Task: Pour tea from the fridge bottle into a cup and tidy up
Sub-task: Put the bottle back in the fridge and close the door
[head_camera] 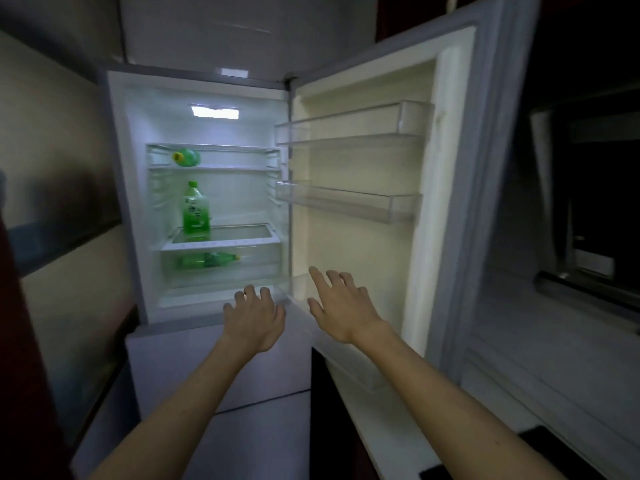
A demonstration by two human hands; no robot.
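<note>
The fridge (135, 202) stands open and lit in front of me. A green tea bottle (196, 209) stands upright on the middle glass shelf. A second green bottle (187, 157) lies on its side on the top shelf, cap toward me, and a third (207, 260) lies in the drawer below. My left hand (254, 318) hovers at the fridge's lower front edge, fingers loosely curled, holding nothing. My right hand (341, 306) reaches toward the bottom of the open door with fingers spread and nothing in it. No cup is in view.
The fridge door (450, 168) is swung wide to the right, with two bare clear door bins (349, 124) and one lower bin. A wall runs along the left. A dark counter area and appliance (588, 237) lie to the right. Closed lower fridge compartments sit below my arms.
</note>
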